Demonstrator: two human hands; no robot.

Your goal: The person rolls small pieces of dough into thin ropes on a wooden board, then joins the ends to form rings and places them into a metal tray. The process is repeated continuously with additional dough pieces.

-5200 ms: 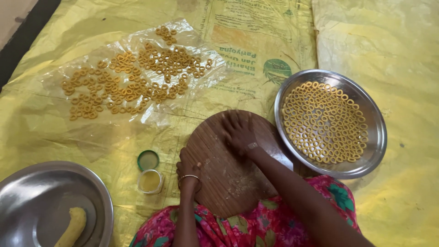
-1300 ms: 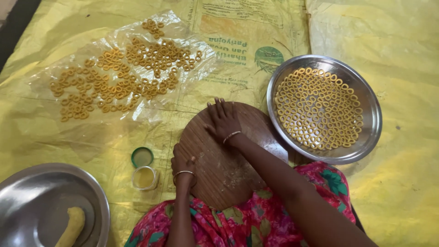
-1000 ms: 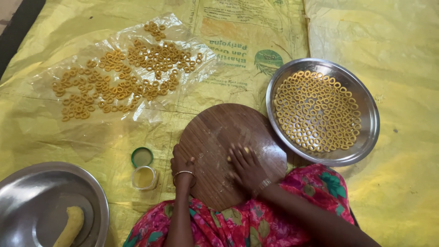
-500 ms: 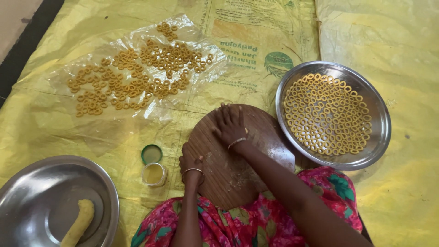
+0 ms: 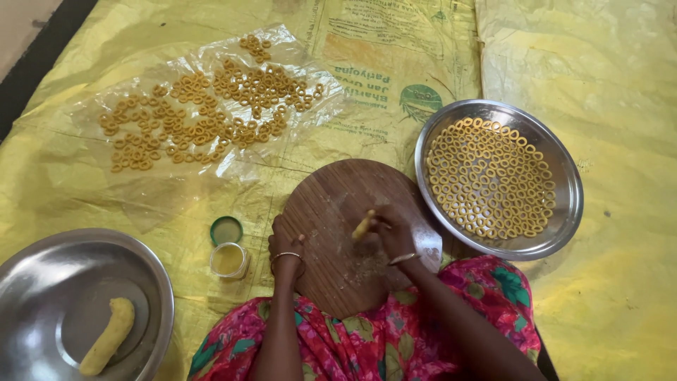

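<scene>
Below the frame's middle, on the round wooden board [image 5: 352, 233], the right hand [image 5: 391, 233] pinches a small yellow dough strip [image 5: 363, 225] while the left hand [image 5: 285, 247] curls over the board's left edge, so shaping seems underway, and closing the strip into a ring would call for fine fingertip work.

Single head cam, looking steeply down from above the seated person's lap. Wooden board [image 5: 352, 233] sits low centre, near the lens; steel plate [image 5: 564, 212] right, steel bowl [image 5: 151, 282] cut off lower-left. No second view, no overlap.
</scene>
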